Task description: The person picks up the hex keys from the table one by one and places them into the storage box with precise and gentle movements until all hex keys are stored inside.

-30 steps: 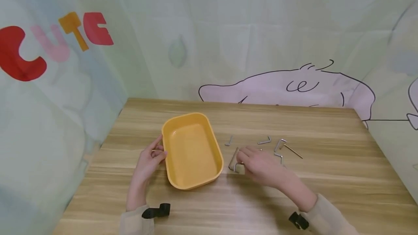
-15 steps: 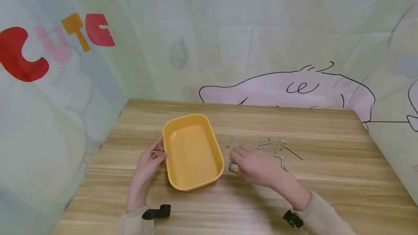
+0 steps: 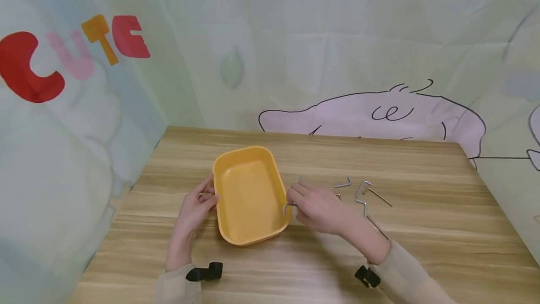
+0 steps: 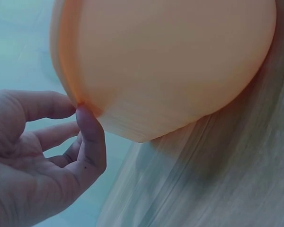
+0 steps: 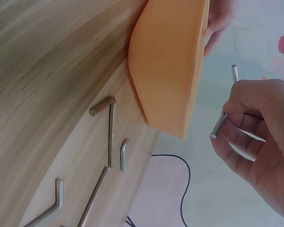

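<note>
My left hand [image 3: 194, 210] pinches the left rim of a yellow rectangular tray [image 3: 249, 196] between thumb and fingers. In the left wrist view, the thumb [image 4: 91, 125] presses against the tray's edge. My right hand [image 3: 318, 208] is at the tray's right rim and pinches a silver L-shaped hex key [image 5: 218, 125]. Its bent end overlaps the rim in the head view. Below that hand, in the right wrist view, an L-shaped hex key [image 5: 111, 135] lies on the table beside the tray, with a smaller hex key [image 5: 123, 156] close by.
Several more hex keys lie to the right of the right hand, among them a silver one [image 3: 343, 184] and a brass-coloured one [image 3: 379, 197]. The wooden table [image 3: 253, 276] ends at a printed cloth backdrop [image 3: 287, 60].
My right hand has moved left, from among the hex keys to the tray's right rim, carrying a hex key off the table. The left hand keeps its hold on the tray.
</note>
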The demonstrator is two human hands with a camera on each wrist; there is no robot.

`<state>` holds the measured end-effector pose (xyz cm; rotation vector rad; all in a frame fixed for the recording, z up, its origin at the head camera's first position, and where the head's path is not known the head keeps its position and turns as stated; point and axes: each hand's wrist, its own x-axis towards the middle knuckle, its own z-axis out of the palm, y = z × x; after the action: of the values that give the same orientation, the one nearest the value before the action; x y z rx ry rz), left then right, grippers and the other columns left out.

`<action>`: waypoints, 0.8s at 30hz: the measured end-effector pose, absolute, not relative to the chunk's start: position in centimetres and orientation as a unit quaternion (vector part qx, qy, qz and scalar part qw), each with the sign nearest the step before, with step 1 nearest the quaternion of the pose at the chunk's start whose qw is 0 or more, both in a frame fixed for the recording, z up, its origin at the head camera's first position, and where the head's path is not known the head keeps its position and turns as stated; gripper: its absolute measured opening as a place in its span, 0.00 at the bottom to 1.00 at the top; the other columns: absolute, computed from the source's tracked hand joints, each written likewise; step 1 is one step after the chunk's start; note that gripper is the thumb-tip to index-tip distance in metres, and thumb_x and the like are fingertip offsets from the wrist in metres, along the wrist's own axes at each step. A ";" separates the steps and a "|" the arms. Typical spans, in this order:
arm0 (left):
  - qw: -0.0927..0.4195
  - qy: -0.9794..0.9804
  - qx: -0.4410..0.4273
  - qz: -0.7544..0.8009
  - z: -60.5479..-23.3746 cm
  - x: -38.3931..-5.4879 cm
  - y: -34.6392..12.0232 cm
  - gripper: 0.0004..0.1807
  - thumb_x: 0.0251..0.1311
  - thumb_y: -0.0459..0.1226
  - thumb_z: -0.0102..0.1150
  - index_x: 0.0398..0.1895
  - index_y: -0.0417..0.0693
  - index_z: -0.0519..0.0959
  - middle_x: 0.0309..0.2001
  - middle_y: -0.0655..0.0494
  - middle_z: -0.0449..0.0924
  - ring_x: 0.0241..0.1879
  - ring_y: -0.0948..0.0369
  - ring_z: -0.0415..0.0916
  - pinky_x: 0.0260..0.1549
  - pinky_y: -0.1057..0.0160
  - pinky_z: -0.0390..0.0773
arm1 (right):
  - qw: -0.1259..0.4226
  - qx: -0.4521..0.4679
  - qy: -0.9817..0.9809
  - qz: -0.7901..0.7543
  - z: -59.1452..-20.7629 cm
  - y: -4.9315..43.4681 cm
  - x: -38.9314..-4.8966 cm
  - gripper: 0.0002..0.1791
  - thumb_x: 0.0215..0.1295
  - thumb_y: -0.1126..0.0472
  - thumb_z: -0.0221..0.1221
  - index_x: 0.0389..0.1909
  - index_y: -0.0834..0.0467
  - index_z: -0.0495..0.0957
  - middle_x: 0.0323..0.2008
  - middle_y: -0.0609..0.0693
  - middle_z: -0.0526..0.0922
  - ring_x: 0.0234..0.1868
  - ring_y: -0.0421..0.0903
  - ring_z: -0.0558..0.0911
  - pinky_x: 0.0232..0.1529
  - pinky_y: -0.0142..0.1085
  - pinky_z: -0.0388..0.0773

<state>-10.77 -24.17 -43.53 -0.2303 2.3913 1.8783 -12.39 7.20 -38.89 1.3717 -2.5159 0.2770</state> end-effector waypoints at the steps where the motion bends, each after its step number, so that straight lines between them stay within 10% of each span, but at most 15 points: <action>1: 0.046 0.783 -0.076 0.615 -43.5 -10.8 -24.1 0.34 0.65 0.27 0.51 0.74 0.44 0.54 0.51 0.44 0.65 0.36 0.74 0.72 0.36 0.74 0.78 | 0.128 0.470 -0.868 0.098 -38.9 7.1 -12.5 0.12 0.51 0.69 0.58 0.35 0.52 0.73 0.33 0.43 0.77 0.36 0.39 0.76 0.32 0.29 0.77; 24: 0.055 0.780 -0.076 0.618 -43.5 -10.8 -24.1 0.34 0.66 0.28 0.49 0.75 0.46 0.54 0.49 0.47 0.64 0.36 0.72 0.73 0.37 0.72 0.79 | 0.107 0.482 -0.857 0.149 -40.8 1.7 -14.0 0.11 0.52 0.71 0.56 0.34 0.53 0.72 0.31 0.42 0.75 0.34 0.39 0.74 0.31 0.28 0.72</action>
<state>-10.77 -24.14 -43.55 -0.2309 2.3688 1.8774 -14.02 1.74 -40.76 1.4197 -2.5219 0.4398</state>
